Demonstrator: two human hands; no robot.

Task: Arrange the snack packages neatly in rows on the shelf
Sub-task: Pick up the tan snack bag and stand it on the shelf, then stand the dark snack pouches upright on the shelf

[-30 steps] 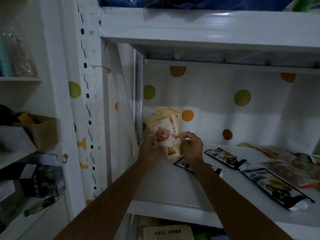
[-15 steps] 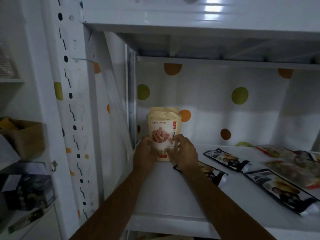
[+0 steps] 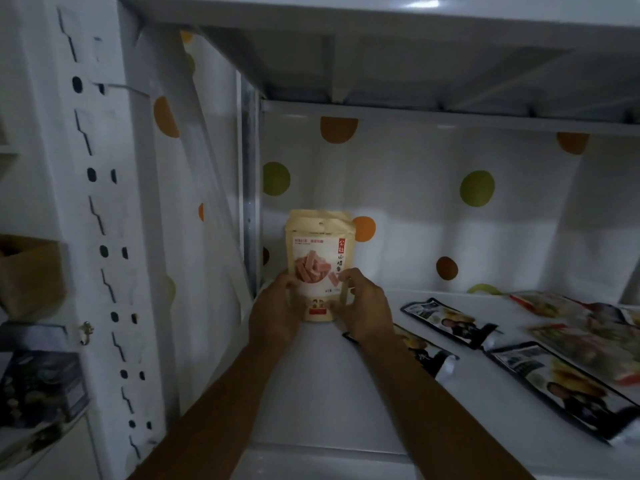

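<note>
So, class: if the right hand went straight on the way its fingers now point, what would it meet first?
The cream snack pouch: the right hand grips its lower right side. Behind it, probably the dotted back wall.

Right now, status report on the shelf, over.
Left hand, right hand grip cream pouch. Pouch upright, back-left corner of shelf. Black packets flat to its right, nearest half-hidden by right wrist.

Dim light. A white shelf (image 3: 311, 403) fills the middle. Its back wall (image 3: 415, 202), at 12 o'clock, carries orange, green and brown dots. An upper board (image 3: 381, 64) hangs above. A slotted post (image 3: 104, 237) stands at 9 o'clock, with a cardboard box (image 3: 31, 271) beyond it.
</note>
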